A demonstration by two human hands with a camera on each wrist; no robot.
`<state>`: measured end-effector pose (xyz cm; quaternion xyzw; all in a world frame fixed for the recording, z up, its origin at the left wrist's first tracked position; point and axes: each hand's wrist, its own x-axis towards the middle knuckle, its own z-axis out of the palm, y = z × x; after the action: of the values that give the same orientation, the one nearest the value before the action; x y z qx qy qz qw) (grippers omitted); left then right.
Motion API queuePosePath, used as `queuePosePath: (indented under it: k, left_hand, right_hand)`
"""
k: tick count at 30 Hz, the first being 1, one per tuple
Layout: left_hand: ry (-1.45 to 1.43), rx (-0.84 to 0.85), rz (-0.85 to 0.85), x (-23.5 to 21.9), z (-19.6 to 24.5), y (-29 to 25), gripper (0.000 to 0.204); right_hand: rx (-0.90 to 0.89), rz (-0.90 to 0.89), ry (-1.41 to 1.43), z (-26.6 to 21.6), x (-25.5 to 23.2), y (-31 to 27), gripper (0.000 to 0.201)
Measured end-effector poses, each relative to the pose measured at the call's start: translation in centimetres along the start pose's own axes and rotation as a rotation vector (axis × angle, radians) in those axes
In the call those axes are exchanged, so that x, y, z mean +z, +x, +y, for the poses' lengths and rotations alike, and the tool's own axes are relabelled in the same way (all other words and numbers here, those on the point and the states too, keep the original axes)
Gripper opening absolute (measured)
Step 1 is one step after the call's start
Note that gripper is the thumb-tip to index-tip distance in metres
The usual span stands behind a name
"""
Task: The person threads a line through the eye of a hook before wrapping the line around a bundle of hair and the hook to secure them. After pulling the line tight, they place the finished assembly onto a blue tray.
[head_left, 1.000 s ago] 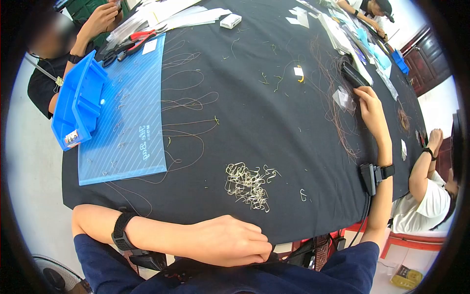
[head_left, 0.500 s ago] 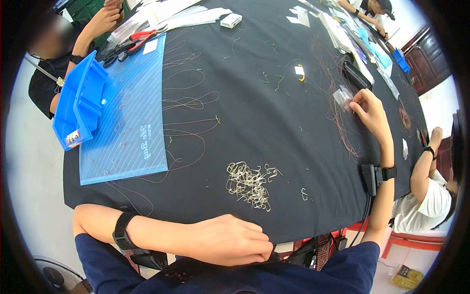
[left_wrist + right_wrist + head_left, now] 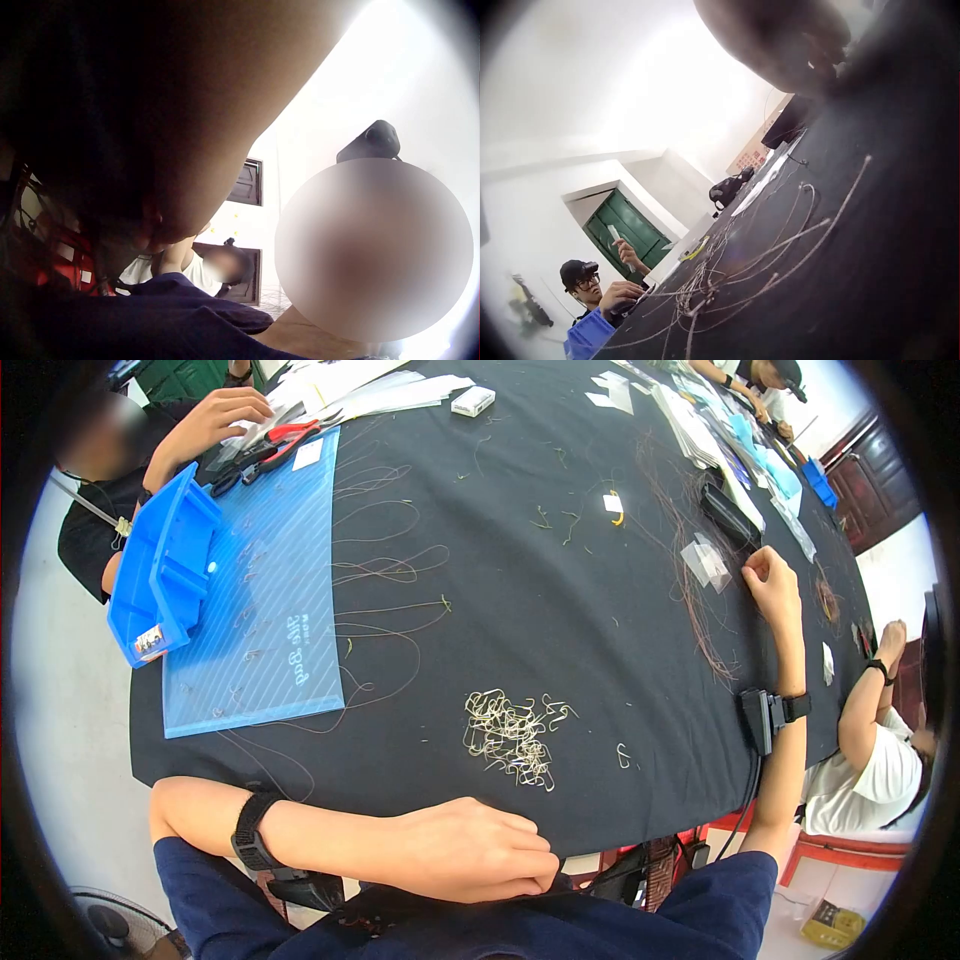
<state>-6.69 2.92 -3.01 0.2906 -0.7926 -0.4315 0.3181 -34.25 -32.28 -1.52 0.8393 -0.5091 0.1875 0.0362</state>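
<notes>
My left hand (image 3: pixel 470 852) rests at the near edge of the black-covered table, its fingers loosely bent, with nothing visible in it. The left wrist view has it dark. On the right, my right hand (image 3: pixel 775 588) is low over the cloth, thumb and fingers bent toward each other; I cannot tell whether it pinches anything. Just left of its fingertips lies a small clear plastic bag (image 3: pixel 706 562), and beyond them a black case (image 3: pixel 730 515). A loose bundle of thin brown line (image 3: pixel 690 622) runs beside the bag. In the right wrist view the hand (image 3: pixel 802 45) is blurred above strands of line (image 3: pixel 697 289).
A pile of fish hooks (image 3: pixel 508 740) lies near the table's front, one stray hook (image 3: pixel 623 756) beside it. Left are a blue file bag (image 3: pixel 255 610) with hooked lines, a blue bin (image 3: pixel 155 575) and red-handled pliers (image 3: pixel 290 432). Other people sit around the table.
My right hand has drawn back from the black case to the plastic bag, then moved right, off the bag. The left hand stays put. The person across has lowered a hand toward the pliers.
</notes>
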Motion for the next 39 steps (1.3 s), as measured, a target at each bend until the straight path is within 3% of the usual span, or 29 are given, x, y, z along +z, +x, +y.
queuePosePath:
  k: [3,6,7,11,17,20,26,39]
  left_hand:
    - [-0.051,-0.035,-0.009,0.0,0.3,0.0,0.009]
    - [-0.029,-0.022,-0.005,0.0,0.1,0.0,0.008]
    - [-0.011,-0.003,0.004,0.1,-0.1,-0.1,0.006]
    - [0.007,0.017,0.01,0.2,-0.2,-0.1,0.005]
    - [0.011,0.014,0.004,0.1,-0.2,0.0,0.006]
    - [-0.047,-0.046,-0.03,0.0,0.3,0.0,0.01]
    - [0.02,0.015,0.012,0.0,-0.1,0.1,0.006]
    - [0.017,0.012,0.011,0.1,-0.1,0.1,0.006]
  right_hand:
    - [-0.084,0.03,0.113,-2.2,-1.0,0.1,0.011]
    - [-0.419,0.007,0.179,-4.0,-2.0,0.0,0.018]
    - [-0.374,-0.125,0.254,-3.8,-2.1,-0.1,0.022]
    - [-0.386,-0.223,0.226,-4.6,-2.1,-0.7,0.028]
    - [-0.394,-0.245,0.285,-4.1,-1.6,-0.2,0.036]
    - [-0.299,-0.269,0.262,-4.8,-1.9,-0.5,0.039]
    - [-0.293,-0.165,0.195,-5.4,-1.5,-1.2,0.044]
    - [-0.361,-0.092,0.222,-4.0,-0.4,-0.3,0.021]
